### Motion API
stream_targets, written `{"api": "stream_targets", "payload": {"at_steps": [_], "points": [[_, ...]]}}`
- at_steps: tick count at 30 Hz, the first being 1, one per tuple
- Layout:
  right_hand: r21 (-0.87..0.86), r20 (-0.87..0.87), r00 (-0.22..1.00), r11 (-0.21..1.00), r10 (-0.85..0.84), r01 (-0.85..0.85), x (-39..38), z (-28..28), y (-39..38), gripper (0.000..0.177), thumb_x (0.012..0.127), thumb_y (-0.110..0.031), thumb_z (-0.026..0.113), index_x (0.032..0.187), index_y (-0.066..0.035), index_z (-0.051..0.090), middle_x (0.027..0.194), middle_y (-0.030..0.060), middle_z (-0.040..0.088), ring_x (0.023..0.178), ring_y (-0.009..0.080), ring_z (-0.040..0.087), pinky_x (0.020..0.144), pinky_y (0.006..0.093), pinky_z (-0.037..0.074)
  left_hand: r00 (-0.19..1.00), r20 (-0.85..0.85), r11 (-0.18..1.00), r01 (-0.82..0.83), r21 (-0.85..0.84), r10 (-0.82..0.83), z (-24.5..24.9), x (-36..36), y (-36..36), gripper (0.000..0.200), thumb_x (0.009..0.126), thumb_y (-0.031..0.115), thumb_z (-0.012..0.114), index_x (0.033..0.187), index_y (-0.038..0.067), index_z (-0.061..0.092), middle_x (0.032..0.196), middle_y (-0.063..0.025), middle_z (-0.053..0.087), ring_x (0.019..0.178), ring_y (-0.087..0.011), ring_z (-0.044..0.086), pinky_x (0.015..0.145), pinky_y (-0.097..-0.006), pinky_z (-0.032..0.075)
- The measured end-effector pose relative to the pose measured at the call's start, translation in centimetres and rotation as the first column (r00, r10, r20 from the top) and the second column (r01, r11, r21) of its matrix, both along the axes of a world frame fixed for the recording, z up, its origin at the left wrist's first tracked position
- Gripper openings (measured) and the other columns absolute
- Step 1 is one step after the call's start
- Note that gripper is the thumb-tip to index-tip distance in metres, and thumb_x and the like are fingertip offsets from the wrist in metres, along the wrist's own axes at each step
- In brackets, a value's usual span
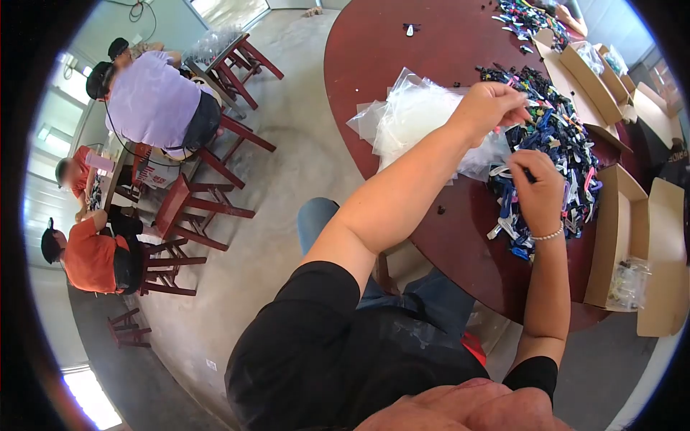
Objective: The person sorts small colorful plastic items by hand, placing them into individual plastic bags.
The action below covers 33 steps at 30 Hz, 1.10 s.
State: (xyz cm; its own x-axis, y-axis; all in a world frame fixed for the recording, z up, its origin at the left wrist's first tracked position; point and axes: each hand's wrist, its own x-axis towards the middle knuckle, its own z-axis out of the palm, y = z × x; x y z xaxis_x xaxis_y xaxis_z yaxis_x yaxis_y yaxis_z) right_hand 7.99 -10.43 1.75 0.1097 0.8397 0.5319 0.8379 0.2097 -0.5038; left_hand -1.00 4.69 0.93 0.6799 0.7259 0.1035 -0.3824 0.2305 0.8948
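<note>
A large heap of small clip-like pieces [568, 144], mostly black, blue and white, lies on the dark red table [359, 65]. Over its left side, my left hand [492, 108] is closed with its fingertips pinched together. Nearer to me, my right hand [537, 188], with a beaded bracelet at the wrist, curls its fingers over the heap. A dark spot shows between those fingers; I cannot tell what either hand holds. Left of the heap is a stack of clear plastic bags [410, 118], partly covered by my left forearm.
On the right stands an open cardboard box [616, 215] with a bag of small parts [629, 284] in it. More cardboard boxes [589, 79] sit farther back. One single piece [410, 30] lies near the far edge. People on the left sit at another table among red wooden stools [176, 208].
</note>
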Motion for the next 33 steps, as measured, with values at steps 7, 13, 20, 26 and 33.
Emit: {"api": "stream_targets", "payload": {"at_steps": [7, 13, 20, 26, 33], "points": [[0.027, -0.628, 0.778, 0.999, 0.002, 0.019, 5.1, 0.2, -1.0, 0.006, 0.091, -0.006, 0.059, 0.093, -0.001, 0.062, 0.087, 0.0002, 0.064, 0.078, 0.0058, 0.056, 0.074, 0.0199, 0.045, 0.916, -0.085, 0.889, 0.402, 0.219, -0.393, 0.4, -0.2, -1.8, 0.04, 0.094, 0.039, 0.055, 0.1, 0.001, 0.067, 0.095, -0.0113, 0.069, 0.084, -0.0168, 0.066, 0.077, -0.0272, 0.051], [0.055, -0.775, 0.632, 0.998, 0.018, 0.04, 6.2, 0.3, -1.3, 0.011, 0.09, -0.008, 0.062, 0.099, -0.002, 0.061, 0.089, 0.0009, 0.063, 0.078, 0.0063, 0.057, 0.072, 0.0192, 0.046, 0.861, -0.164, 0.813, 0.509, 0.283, -0.482, 0.4, -0.1, -2.3, 0.023, 0.09, 0.012, 0.061, 0.105, -0.004, 0.066, 0.095, -0.013, 0.07, 0.086, -0.0179, 0.067, 0.08, -0.0286, 0.053], [0.353, 0.012, 0.915, 0.858, -0.402, 0.373, 3.8, 2.7, -1.9, 0.033, 0.076, 0.0, 0.07, 0.108, -0.002, 0.059, 0.096, 0.0079, 0.062, 0.087, 0.0191, 0.058, 0.079, 0.0301, 0.046, 0.898, -0.184, 0.84, 0.439, 0.319, -0.399, -0.8, 0.6, -2.2, 0.02, 0.089, 0.013, 0.061, 0.089, -0.005, 0.069, 0.086, -0.0126, 0.07, 0.077, -0.0171, 0.068, 0.074, -0.0282, 0.055], [0.248, 0.313, 0.915, 0.952, -0.255, 0.181, 3.7, 2.7, -2.0, 0.026, 0.082, 0.001, 0.056, 0.108, -0.001, 0.061, 0.096, 0.013, 0.064, 0.09, 0.0297, 0.057, 0.082, 0.0374, 0.045, 0.909, -0.27, 0.758, 0.415, 0.503, -0.318, -0.9, 0.8, -2.1, 0.019, 0.088, 0.012, 0.061, 0.093, -0.005, 0.07, 0.085, -0.0103, 0.071, 0.078, -0.0139, 0.068, 0.074, -0.0272, 0.054], [-0.012, 0.192, 0.962, 0.98, -0.191, 0.197, 2.9, 2.9, -2.2, 0.007, 0.082, -0.006, 0.064, 0.084, 0.0, 0.061, 0.089, 0.0116, 0.061, 0.08, 0.0267, 0.057, 0.075, 0.0359, 0.046, 0.905, -0.249, 0.752, 0.425, 0.505, -0.344, -0.2, 0.1, -2.6, 0.019, 0.082, 0.01, 0.064, 0.097, -0.001, 0.07, 0.083, -0.0089, 0.071, 0.077, -0.012, 0.067, 0.072, -0.0255, 0.053]]}}
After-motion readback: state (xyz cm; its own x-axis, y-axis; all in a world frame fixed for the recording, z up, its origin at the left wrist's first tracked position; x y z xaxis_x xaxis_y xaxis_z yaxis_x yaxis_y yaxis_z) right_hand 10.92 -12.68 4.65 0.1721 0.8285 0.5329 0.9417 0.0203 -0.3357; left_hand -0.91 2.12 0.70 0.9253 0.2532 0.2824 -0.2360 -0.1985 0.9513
